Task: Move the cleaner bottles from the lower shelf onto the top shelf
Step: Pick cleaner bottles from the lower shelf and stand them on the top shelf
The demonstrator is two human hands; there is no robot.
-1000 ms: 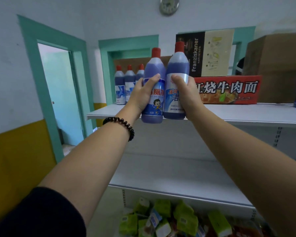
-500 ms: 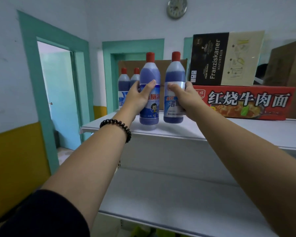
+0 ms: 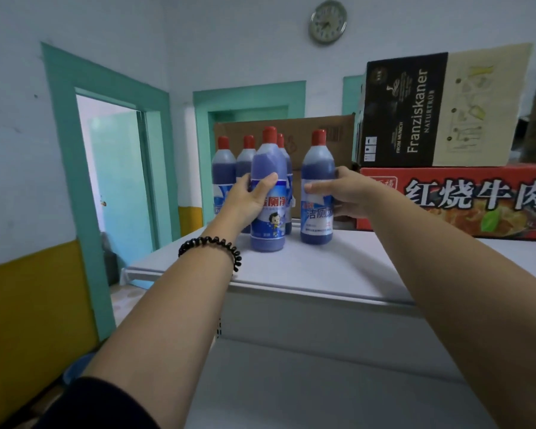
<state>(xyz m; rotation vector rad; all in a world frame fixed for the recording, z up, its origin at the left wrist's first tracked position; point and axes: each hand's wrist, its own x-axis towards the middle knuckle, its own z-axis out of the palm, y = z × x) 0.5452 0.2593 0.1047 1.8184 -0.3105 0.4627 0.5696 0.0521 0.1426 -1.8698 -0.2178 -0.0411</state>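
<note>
Head view, centre frame: left hand point(image 3: 254, 196) grips the 洁厕净 bottle point(image 3: 268, 226), right hand point(image 3: 350, 193) the second bottle point(image 3: 317, 222), fingers curled round each, both standing on the top shelf point(image 3: 322, 274). Right: Franziskaner Naturtrüb box point(image 3: 415, 109) atop 红烧牛肉 box point(image 3: 461, 199).

Bare top shelf point(image 3: 322, 274) before stacked boxes point(image 3: 452, 199)

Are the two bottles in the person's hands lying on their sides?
No, the left bottle and the right bottle both stand upright on the top shelf.
</note>
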